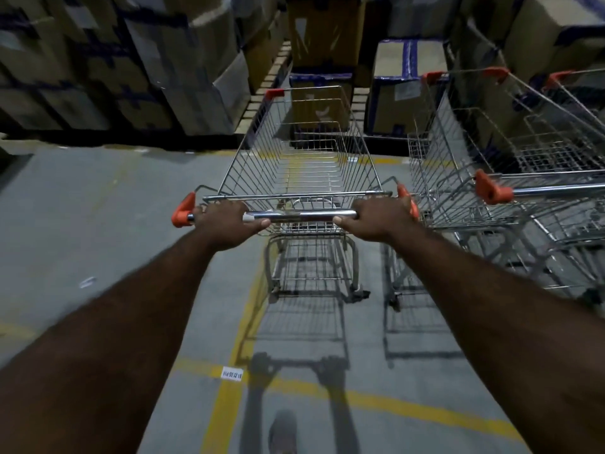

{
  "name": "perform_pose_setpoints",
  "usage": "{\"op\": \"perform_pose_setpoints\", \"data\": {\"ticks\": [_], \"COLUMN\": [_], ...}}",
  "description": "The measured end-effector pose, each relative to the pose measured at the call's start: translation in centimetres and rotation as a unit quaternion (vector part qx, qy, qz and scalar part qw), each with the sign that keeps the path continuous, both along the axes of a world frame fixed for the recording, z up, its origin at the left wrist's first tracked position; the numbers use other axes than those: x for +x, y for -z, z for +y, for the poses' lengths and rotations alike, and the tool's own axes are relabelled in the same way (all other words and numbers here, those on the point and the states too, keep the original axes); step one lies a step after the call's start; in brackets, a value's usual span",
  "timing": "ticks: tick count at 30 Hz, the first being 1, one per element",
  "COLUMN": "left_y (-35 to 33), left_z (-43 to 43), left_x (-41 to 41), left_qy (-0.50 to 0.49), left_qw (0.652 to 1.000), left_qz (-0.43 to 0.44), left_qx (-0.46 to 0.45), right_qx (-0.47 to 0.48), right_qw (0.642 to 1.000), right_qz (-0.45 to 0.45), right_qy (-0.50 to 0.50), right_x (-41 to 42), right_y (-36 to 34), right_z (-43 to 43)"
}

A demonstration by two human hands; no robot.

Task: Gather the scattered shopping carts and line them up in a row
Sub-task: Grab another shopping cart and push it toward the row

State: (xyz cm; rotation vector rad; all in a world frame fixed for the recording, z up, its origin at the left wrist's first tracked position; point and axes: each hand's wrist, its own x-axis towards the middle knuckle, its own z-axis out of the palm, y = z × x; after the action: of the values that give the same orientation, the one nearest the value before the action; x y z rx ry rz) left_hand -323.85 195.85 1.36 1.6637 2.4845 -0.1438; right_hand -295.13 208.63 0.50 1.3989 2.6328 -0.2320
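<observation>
A wire shopping cart [304,152] with orange corner caps stands straight ahead of me, its basket empty. My left hand [226,224] grips the left end of its chrome handle bar [301,215]. My right hand [379,221] grips the right end of the same bar. Close on the right stands a second cart [465,178] with an orange-capped handle, nearly parallel to mine. A third cart [576,103] shows partly at the far right edge behind it.
Stacked cardboard boxes [137,67] on pallets line the back and left. More boxes [402,93] stand behind the carts. Yellow floor lines [229,381] cross the grey concrete below me. My shoe [283,432] shows at the bottom edge.
</observation>
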Motion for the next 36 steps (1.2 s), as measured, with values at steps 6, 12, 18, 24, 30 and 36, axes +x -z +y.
{"op": "perform_pose_setpoints", "data": {"ticks": [6,12,18,24,30,36], "left_y": [-0.1,0.5,0.6,0.4,0.5,-0.3], "left_z": [-3.4,-6.5,-8.8,-10.5,-11.2,-13.9], "left_x": [0.8,1.3,0.9,0.3,-0.4,-2.4], "left_qy": [0.004,0.016,0.040,0.063,0.077,0.096], "left_qw": [1.000,0.999,0.998,0.997,0.996,0.991], "left_qz": [-0.013,-0.033,-0.040,-0.036,-0.050,-0.096], "left_qx": [-0.006,-0.006,-0.020,-0.014,0.015,0.014], "right_qx": [-0.017,0.010,-0.005,0.000,0.005,0.023], "right_qw": [1.000,0.999,0.999,0.999,0.998,0.999], "right_qz": [-0.003,-0.033,-0.022,-0.010,-0.015,-0.021], "right_qy": [0.016,0.028,0.037,0.048,0.055,0.041], "right_x": [0.6,1.0,1.0,1.0,1.0,1.5], "right_y": [-0.7,-0.4,-0.5,-0.2,-0.5,-0.2], "right_z": [-4.2,-8.3,-11.6,-13.4,-13.8,-15.5]}}
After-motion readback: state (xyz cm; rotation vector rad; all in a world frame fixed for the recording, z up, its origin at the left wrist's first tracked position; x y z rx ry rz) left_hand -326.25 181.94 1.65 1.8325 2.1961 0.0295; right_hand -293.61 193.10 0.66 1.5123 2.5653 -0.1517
